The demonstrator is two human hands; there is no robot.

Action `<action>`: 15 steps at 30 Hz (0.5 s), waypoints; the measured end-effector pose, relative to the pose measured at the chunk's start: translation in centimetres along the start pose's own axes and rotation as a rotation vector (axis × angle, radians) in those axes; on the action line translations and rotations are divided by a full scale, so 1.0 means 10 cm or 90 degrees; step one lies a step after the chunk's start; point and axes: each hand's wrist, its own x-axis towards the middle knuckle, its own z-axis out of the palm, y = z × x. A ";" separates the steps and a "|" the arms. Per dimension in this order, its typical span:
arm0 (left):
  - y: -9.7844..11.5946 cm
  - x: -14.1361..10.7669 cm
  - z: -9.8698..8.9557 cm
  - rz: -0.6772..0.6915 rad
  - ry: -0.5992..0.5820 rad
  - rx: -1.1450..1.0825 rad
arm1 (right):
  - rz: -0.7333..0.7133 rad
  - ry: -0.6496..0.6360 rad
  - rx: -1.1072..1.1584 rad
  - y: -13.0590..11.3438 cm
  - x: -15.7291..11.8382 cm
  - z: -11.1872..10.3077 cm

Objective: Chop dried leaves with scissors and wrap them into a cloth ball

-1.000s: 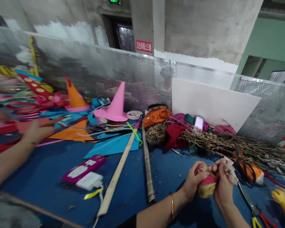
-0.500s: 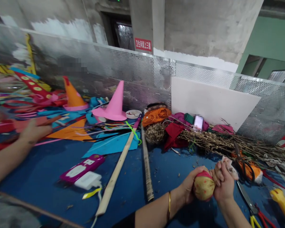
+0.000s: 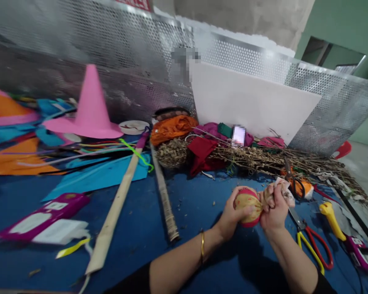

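Over the blue table my left hand [image 3: 230,214] cups a round cloth bundle [image 3: 249,207], yellowish with red patches, its thumb lying across the front. My right hand [image 3: 275,206] is closed tightly round the gathered neck of the same bundle. Loose pale cloth [image 3: 283,188] sticks out above the right fist. Just right of that hand lie scissors with one red and one yellow handle [image 3: 315,245]. Black-handled scissors [image 3: 294,183] rest on an orange and white piece behind it.
Dried stalks [image 3: 260,159] run along the back before a white board [image 3: 248,102] and a perforated metal screen [image 3: 135,53]. Two sticks, one pale [image 3: 116,212] and one greyish [image 3: 165,196], lie left of centre. A pink cone hat [image 3: 90,106] stands at left; a yellow-handled tool [image 3: 333,220] lies at right.
My view has swung right and down, so the other person's hand at left is out of sight. The bundle is turned, showing more red, with both hands still on it.
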 end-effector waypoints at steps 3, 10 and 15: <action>-0.04 0.05 -0.06 -0.161 0.011 -0.113 | 0.001 0.040 0.006 0.08 0.02 -0.02; 0.05 0.09 -0.05 -0.283 0.062 -0.196 | -0.078 -0.042 -0.024 0.08 0.06 0.05; 0.19 0.04 0.00 -0.306 0.010 -0.252 | -0.064 -0.150 -0.107 0.00 -0.09 0.05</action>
